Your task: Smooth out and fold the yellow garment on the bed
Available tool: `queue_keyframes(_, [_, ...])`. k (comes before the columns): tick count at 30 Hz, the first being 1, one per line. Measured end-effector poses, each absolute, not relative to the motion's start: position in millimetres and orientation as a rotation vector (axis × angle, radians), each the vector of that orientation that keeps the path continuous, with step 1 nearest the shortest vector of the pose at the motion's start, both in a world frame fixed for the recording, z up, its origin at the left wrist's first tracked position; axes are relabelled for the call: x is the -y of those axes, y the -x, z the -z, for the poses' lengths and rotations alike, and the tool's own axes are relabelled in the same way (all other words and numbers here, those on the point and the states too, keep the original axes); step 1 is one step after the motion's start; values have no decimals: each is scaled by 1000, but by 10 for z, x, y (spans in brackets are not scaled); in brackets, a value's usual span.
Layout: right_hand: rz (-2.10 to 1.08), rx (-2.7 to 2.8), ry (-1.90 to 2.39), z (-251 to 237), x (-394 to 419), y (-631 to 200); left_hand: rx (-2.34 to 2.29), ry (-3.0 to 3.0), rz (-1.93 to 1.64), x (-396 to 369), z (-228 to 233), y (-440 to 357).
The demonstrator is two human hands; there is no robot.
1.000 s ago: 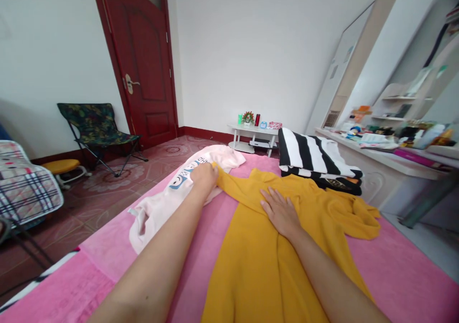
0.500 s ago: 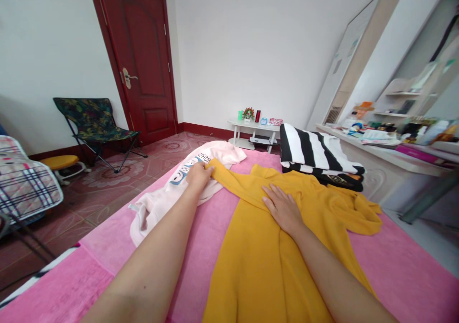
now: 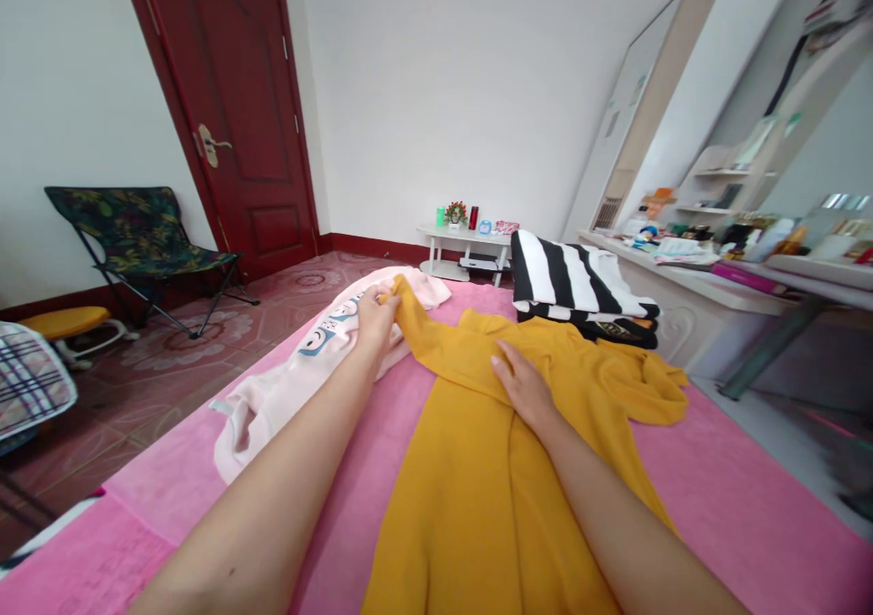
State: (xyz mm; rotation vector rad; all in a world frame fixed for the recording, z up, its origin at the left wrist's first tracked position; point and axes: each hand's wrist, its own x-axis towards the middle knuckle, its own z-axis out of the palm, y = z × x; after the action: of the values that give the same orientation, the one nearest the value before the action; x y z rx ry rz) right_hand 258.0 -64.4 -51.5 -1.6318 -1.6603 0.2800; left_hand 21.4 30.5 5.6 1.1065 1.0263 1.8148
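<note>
A mustard-yellow garment [image 3: 477, 469] lies spread along a pink bed cover [image 3: 716, 506]. My left hand [image 3: 375, 317] pinches the end of its left sleeve and lifts it slightly above a pale pink printed garment [image 3: 300, 369]. Flat on the yellow garment's chest, near the shoulder, rests my right hand [image 3: 519, 386], fingers together and pressing the cloth down. The right sleeve lies bunched toward the bed's right side.
A folded black-and-white striped cloth [image 3: 573, 283] sits on a dark pile at the bed's far end. Beyond are a small white table [image 3: 464, 237], a red door [image 3: 225, 115], a folding chair [image 3: 136, 237] on the left, and a cluttered dresser [image 3: 716, 274] on the right.
My left hand has gripped the yellow sleeve end and raised it a little. The right hand stays pressed on the garment. The view has shifted rightward.
</note>
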Motion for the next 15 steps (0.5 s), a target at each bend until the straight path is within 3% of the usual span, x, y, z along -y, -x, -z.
queue_keyframes(4, [-621,1074,1307,486,619,-2777,-560,-1521,-1374,148,-264,-849])
queue_keyframes(8, [-903,857,1220,455,681,-2916,-526,-1712,-1161,308,-192,-1098])
queue_keyframes(15, [-804,762,1132,386,692,-2956,-907,-1968,-1200,-62,155,-804])
